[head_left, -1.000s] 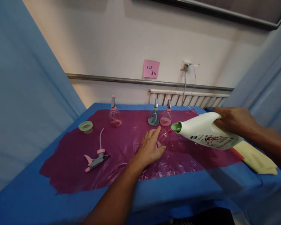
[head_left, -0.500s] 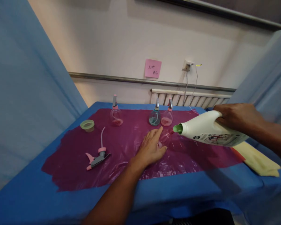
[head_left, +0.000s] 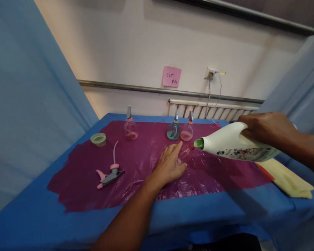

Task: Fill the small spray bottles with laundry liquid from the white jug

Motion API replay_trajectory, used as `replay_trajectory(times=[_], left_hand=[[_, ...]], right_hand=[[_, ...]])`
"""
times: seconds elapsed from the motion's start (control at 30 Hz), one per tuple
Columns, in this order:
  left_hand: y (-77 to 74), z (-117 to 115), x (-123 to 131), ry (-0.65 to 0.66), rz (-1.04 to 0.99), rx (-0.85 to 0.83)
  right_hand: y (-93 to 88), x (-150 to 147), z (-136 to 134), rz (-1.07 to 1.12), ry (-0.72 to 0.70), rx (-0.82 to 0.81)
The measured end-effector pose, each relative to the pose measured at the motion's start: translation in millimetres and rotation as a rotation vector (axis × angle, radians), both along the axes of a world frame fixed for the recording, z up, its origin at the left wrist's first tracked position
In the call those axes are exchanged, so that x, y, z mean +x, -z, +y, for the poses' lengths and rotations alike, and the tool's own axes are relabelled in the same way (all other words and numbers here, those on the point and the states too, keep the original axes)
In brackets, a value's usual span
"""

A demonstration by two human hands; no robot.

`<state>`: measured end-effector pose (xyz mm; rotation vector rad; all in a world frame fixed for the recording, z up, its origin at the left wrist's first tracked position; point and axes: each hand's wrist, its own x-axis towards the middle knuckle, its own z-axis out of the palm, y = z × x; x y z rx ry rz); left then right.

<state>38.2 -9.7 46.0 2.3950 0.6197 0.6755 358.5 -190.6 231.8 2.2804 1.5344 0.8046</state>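
My right hand (head_left: 264,127) is closed round the handle of a large white detergent bottle (head_left: 225,141), tipped so its green-lined mouth faces left. That mouth meets the red-tinted neck of a clear spray bottle (head_left: 184,153) without its head, which leans toward it. Around the body of this clear bottle my left hand (head_left: 170,163) is wrapped, thumb and fingers on its near and far sides. Whether liquid is flowing cannot be made out. A detached pink and grey trigger sprayer head (head_left: 110,177) with its tube lies to the left on the purple plastic sheet (head_left: 81,188).
Behind stand a pink spray bottle (head_left: 131,130), a teal spray bottle (head_left: 173,130) and another pink spray bottle (head_left: 186,132). At left is a green-rimmed tub (head_left: 98,139). A yellow cloth (head_left: 290,181) lies at right on the blue table cover (head_left: 199,212). Blue curtains (head_left: 23,87) flank the table.
The rear end of the detergent bottle and my right hand have risen slightly, while its mouth stays at the clear bottle's neck. My left hand keeps its place.
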Motion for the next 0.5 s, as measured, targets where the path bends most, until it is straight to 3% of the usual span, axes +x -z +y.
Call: replay_trajectory(times=[0.5], left_hand=[[-0.5, 0.1, 0.3, -0.008, 0.001, 0.001]], right_hand=[[-9.6, -8.8, 3.5, 0.017, 0.048, -0.017]])
